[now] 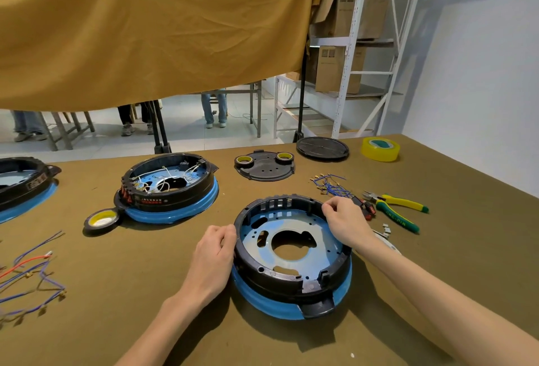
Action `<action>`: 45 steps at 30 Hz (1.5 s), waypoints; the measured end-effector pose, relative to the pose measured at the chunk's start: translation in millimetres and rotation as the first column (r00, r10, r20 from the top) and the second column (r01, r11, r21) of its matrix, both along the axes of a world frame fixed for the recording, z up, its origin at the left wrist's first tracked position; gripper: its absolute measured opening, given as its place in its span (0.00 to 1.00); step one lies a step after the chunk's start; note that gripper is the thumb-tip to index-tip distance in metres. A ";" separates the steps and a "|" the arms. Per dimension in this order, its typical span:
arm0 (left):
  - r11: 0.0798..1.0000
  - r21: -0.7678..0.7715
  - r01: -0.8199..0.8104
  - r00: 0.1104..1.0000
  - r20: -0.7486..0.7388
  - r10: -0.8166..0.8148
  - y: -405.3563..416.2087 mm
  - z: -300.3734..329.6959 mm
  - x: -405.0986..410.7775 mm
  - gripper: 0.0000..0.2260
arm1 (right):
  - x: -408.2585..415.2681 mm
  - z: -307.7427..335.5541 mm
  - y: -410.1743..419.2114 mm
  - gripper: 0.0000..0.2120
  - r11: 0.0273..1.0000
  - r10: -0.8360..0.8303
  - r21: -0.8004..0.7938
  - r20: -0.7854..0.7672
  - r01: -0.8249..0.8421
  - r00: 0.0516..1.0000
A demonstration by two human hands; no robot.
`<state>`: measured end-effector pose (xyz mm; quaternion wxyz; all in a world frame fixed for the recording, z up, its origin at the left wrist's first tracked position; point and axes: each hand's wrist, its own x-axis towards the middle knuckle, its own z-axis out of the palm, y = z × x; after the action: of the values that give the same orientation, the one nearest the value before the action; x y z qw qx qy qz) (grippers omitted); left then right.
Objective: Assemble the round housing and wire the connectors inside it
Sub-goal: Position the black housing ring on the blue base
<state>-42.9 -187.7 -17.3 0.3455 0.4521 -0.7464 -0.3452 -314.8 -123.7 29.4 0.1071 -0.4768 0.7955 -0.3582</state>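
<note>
A round black housing (291, 281) with a blue base ring and a blue-filmed metal plate inside sits on the brown table in front of me. No wires are inside it. My left hand (214, 252) grips its left rim with curled fingers. My right hand (345, 221) holds the upper right rim, thumb and fingers pinched on the edge. A bundle of blue connector wires (331, 185) lies just beyond my right hand.
A wired housing (172, 187) stands at the back left, a third (23, 185) at the far left edge. Tape rolls (102, 220), (380, 149), black covers (264, 165), (322, 148), green-yellow pliers (396, 209) and loose wires (32, 275) lie around.
</note>
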 end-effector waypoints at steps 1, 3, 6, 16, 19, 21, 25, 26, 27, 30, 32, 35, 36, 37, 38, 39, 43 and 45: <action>1.000 0.000 -0.002 1.000 -0.001 0.002 0.2 0.7 -0.7 0.20 | -0.4 -2.1 0.5 0.11 1.000 -0.010 -0.016 -0.003 0.010 1.000; 1.000 0.009 -0.016 1.000 -0.007 0.016 0.5 2.5 -1.7 0.20 | -0.7 -3.9 -0.7 0.10 0.999 -0.025 -0.035 -0.004 0.025 1.000; 0.999 0.006 -0.054 0.999 -0.004 0.054 1.7 5.9 -3.3 0.20 | -0.1 -2.0 -7.2 0.10 1.000 -0.020 -0.017 -0.061 0.019 0.998; 1.000 0.008 -0.027 0.999 0.019 0.027 2.4 7.2 1.6 0.17 | -0.6 9.8 -20.4 0.12 0.994 0.094 0.071 -0.210 -0.080 0.973; 1.000 0.009 -0.021 0.999 0.045 0.020 0.6 5.5 1.5 0.16 | -4.1 10.5 -20.2 0.12 0.992 0.115 0.069 -0.175 -0.104 0.978; 0.999 -0.007 -0.041 0.997 0.064 0.042 1.8 5.3 0.6 0.19 | -6.5 9.1 -17.6 0.12 0.992 0.117 0.066 -0.147 -0.108 0.982; 0.999 -0.027 -0.046 0.996 0.076 0.048 2.8 5.2 0.8 0.21 | -7.9 8.1 -16.4 0.13 0.993 0.118 0.046 -0.151 -0.112 0.981; 0.999 -0.025 -0.040 0.996 0.075 0.042 3.0 4.9 1.2 0.21 | -7.8 7.8 -16.9 0.13 0.993 0.117 0.045 -0.153 -0.112 0.981; 0.999 -0.022 -0.036 0.996 0.075 0.038 3.0 4.6 1.4 0.21 | -7.8 7.3 -17.3 0.13 0.993 0.117 0.044 -0.156 -0.112 0.981; 0.999 -0.015 -0.038 0.997 0.070 0.039 3.3 4.5 0.9 0.22 | -8.2 5.2 -18.8 0.13 0.994 0.111 0.036 -0.172 -0.106 0.979; 0.999 -0.011 -0.042 0.997 0.065 0.043 3.4 5.0 0.8 0.22 | -7.4 4.4 -20.4 0.12 0.995 0.096 0.034 -0.181 -0.091 0.979; 0.999 0.002 -0.032 0.997 0.070 0.032 2.4 5.3 2.6 0.22 | -5.9 3.5 -23.1 0.12 0.996 0.079 0.050 -0.198 -0.070 0.977; 1.000 0.008 -0.024 0.997 0.080 0.024 1.8 5.2 3.6 0.22 | -5.6 3.2 -23.6 0.12 0.996 0.076 0.056 -0.205 -0.066 0.976; 1.000 0.019 -0.016 0.996 0.089 0.014 1.2 5.3 4.5 0.22 | -5.3 3.0 -24.2 0.12 0.996 0.078 0.060 -0.214 -0.066 0.974; 0.999 0.031 -0.008 0.995 0.097 0.005 0.6 5.4 5.1 0.22 | -5.1 3.1 -24.7 0.12 0.995 0.086 0.063 -0.227 -0.073 0.970; 0.999 0.041 -0.001 0.995 0.103 -0.003 0.1 5.5 5.7 0.22 | -4.6 3.6 -25.4 0.12 0.994 0.101 0.069 -0.243 -0.087 0.965; 0.998 0.057 0.025 0.993 0.112 -0.031 -0.6 4.4 7.2 0.22 | -3.2 7.6 -29.7 0.14 0.981 0.186 0.118 -0.311 -0.157 0.932; 0.998 0.051 0.032 0.993 0.110 -0.038 -0.7 3.6 7.4 0.21 | -4.3 8.8 -31.4 0.14 0.978 0.196 0.127 -0.313 -0.164 0.929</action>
<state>-35.5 -188.4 -13.7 0.2863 0.4658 -0.7634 -0.3441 -319.1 -155.0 38.2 0.0309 -0.5944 0.7717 -0.2242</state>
